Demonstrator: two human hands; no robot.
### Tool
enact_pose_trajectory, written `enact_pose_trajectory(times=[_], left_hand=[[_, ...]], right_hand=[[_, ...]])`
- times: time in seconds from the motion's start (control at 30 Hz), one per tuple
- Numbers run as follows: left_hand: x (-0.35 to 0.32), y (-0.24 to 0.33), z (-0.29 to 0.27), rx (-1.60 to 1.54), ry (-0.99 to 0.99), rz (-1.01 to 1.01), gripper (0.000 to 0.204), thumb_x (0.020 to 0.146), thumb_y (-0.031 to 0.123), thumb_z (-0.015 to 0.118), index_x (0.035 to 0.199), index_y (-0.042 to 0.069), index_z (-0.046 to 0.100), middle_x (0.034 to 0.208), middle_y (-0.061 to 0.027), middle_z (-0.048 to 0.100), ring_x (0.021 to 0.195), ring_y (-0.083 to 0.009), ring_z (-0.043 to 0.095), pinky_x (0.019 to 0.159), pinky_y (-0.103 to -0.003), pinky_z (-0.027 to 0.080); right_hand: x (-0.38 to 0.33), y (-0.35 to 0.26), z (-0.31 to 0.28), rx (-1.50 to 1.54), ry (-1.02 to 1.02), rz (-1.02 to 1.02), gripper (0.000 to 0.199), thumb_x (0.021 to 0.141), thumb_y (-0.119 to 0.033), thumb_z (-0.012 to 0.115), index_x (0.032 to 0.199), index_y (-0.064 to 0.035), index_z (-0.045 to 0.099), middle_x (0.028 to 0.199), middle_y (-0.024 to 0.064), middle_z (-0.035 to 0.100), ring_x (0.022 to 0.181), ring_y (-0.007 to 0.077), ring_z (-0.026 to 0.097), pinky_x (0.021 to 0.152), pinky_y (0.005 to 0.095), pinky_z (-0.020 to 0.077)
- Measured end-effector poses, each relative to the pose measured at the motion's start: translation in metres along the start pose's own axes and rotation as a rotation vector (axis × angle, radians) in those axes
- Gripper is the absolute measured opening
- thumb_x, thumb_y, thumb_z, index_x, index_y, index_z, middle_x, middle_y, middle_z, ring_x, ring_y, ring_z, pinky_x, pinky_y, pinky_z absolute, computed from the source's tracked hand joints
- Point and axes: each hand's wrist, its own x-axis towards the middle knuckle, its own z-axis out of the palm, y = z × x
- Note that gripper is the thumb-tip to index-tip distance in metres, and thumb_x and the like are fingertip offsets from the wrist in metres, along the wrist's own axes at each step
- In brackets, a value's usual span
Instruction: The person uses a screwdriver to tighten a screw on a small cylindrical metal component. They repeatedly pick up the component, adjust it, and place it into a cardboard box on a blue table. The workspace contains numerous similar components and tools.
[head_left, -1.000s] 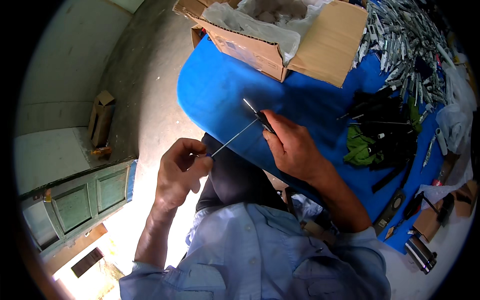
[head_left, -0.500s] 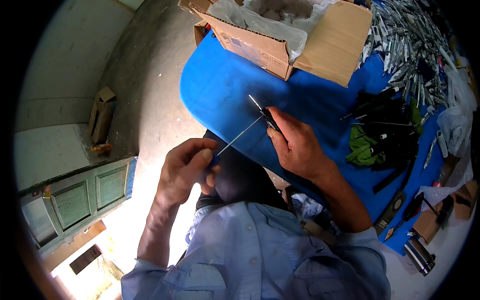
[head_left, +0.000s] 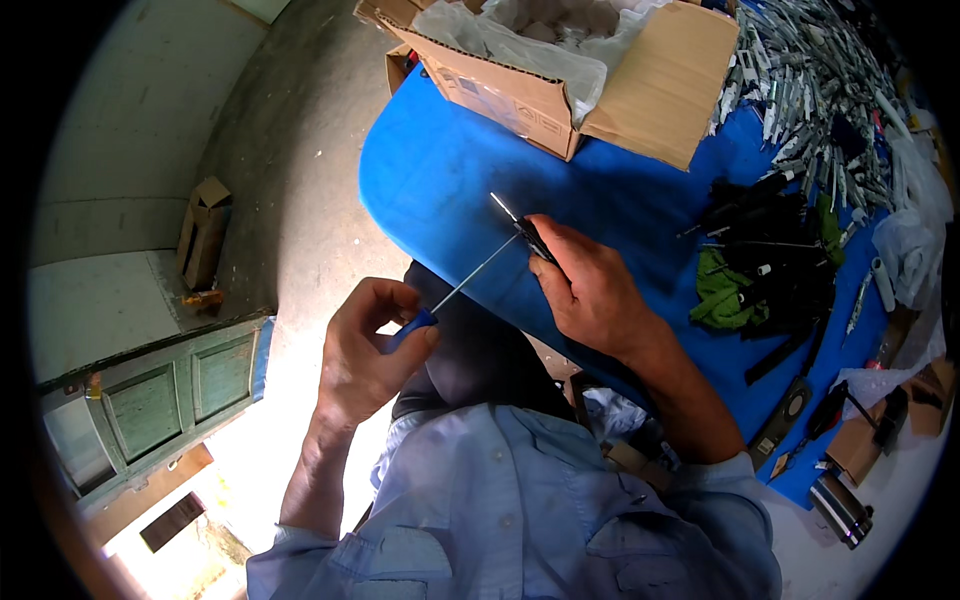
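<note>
A screwdriver [head_left: 424,320] with a blue handle and a long thin shaft is in my left hand [head_left: 355,350], its fingers curled around the handle. The shaft slants up and right, its tip at a small black part [head_left: 536,240] that my right hand [head_left: 600,295] grips between thumb and fingers. From that part a thin metal rod [head_left: 505,207] sticks out toward the upper left. Both hands are above my lap at the edge of the blue tabletop [head_left: 450,170]. My right fingers hide most of the black part.
An open cardboard box [head_left: 530,95] lined with plastic stands at the table's far side. At right lie a heap of grey and white slender parts [head_left: 815,110], black pieces [head_left: 770,240], green cloth [head_left: 725,295] and a silver cylinder [head_left: 840,510]. A green panelled cabinet [head_left: 180,385] is at left.
The fingers of my left hand have shifted on the screwdriver, so more of its blue handle shows. My right hand and the black part have stayed nearly in place.
</note>
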Motion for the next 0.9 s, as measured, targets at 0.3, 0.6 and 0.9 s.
enact_pose_trajectory(times=[0.3, 0.6, 0.9], left_hand=[[0.007, 0.004, -0.007, -0.25, -0.024, -0.172, 0.028, 0.103, 0.015, 0.063, 0.121, -0.007, 0.063, 0.089, -0.0151, 0.072, 0.071, -0.0161, 0.071, 0.056, -0.025, 0.057], [0.002, 0.007, -0.002, -0.059, -0.013, -0.047, 0.028, 0.086, 0.004, 0.077, 0.108, -0.005, 0.063, 0.089, -0.0107, 0.069, 0.075, -0.0114, 0.066, 0.06, -0.024, 0.057], [-0.001, -0.004, 0.0, 0.204, 0.032, 0.182, 0.026, 0.094, 0.001, 0.069, 0.118, -0.008, 0.065, 0.087, -0.0114, 0.07, 0.073, -0.0153, 0.069, 0.065, -0.027, 0.058]], right_hand=[[-0.001, 0.002, 0.001, 0.01, 0.013, -0.022, 0.038, 0.095, -0.002, 0.063, 0.129, 0.0112, 0.054, 0.107, 0.0331, 0.066, 0.092, 0.0514, 0.066, 0.077, 0.0506, 0.0555], [0.0, 0.005, 0.002, 0.006, 0.016, -0.04, 0.039, 0.094, -0.001, 0.064, 0.13, 0.0117, 0.054, 0.105, 0.033, 0.066, 0.09, 0.0513, 0.066, 0.074, 0.0512, 0.055], [-0.001, 0.006, 0.004, -0.028, 0.036, -0.075, 0.04, 0.094, -0.001, 0.064, 0.13, 0.0123, 0.054, 0.105, 0.0329, 0.066, 0.089, 0.0509, 0.066, 0.074, 0.0509, 0.0557]])
